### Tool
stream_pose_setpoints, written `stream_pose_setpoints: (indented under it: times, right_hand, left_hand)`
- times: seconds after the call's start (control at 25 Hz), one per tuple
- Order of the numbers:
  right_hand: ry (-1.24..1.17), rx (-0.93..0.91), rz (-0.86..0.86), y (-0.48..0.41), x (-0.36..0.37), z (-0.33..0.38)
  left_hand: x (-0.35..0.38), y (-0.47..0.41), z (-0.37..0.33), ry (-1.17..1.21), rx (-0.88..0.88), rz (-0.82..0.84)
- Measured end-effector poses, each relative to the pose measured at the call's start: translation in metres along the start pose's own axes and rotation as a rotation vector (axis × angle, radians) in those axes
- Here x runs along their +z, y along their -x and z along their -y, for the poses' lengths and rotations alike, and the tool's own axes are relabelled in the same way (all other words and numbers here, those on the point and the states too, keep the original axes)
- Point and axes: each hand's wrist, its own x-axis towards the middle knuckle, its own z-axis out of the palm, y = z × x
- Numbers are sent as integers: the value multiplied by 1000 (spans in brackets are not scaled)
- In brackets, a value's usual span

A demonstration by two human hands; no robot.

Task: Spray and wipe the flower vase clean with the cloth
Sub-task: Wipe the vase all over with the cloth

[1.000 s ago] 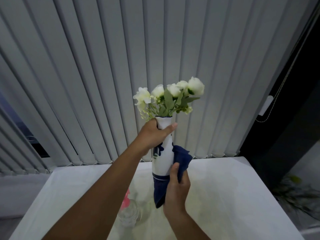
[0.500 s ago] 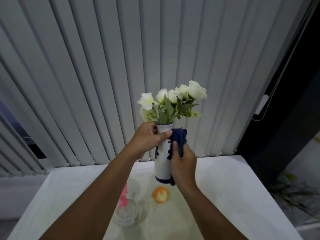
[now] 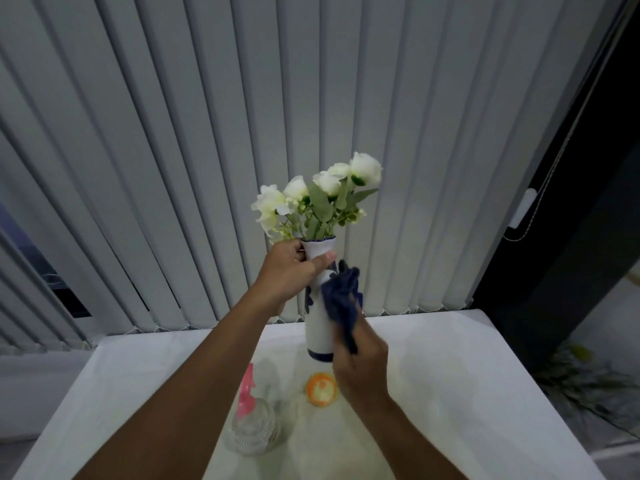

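Observation:
A tall white vase point(image 3: 317, 327) with blue markings and a blue base band holds white flowers point(image 3: 322, 195). It is held up above the white table point(image 3: 467, 382). My left hand point(image 3: 289, 273) grips its neck just under the rim. My right hand point(image 3: 358, 363) presses a dark blue cloth point(image 3: 341, 301) against the vase's right side, at mid height. A clear spray bottle point(image 3: 251, 426) with a pink trigger head stands on the table near the front, left of my right forearm.
A small orange round object point(image 3: 321, 389) lies on the table under the vase. Grey vertical blinds point(image 3: 207, 133) hang right behind the table. A dark frame point(image 3: 571, 202) with a pull cord stands at the right.
The vase has been carried slightly away from me. My right hand with the cloth went up the vase's side, then slid back down toward its lower half. The orange object came into view.

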Motion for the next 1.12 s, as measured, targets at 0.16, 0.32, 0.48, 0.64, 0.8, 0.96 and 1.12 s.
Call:
stream_pose_setpoints:
  times: [0.16,0.32,0.48,0.64,0.8,0.96,1.12]
  right_hand:
    - [-438,521,42,-65,-11,20]
    - [-720,1035,251,-66,-23,13]
    - [-908,1233,301,-43,-27,0]
    - [-1099,1315,204,-27,-14,5]
    - [-969,1059,-110,-5,11,10]
    - [-563,809,-158,10,10,21]
    - [-251,656,-34,-5,-1,12]
  left_hand:
    - [-3,7,-13,40,9,111]
    - [-8,8,-26,108,23,168]
    - [-15,4,-27,188,5,221]
    - [-8,0,-12,146,-79,204]
    - [7,-4,-4,-49,-124,89]
    - [7,-7,4,-147,-82,-20]
    - [6,-3,11,-219,-45,29]
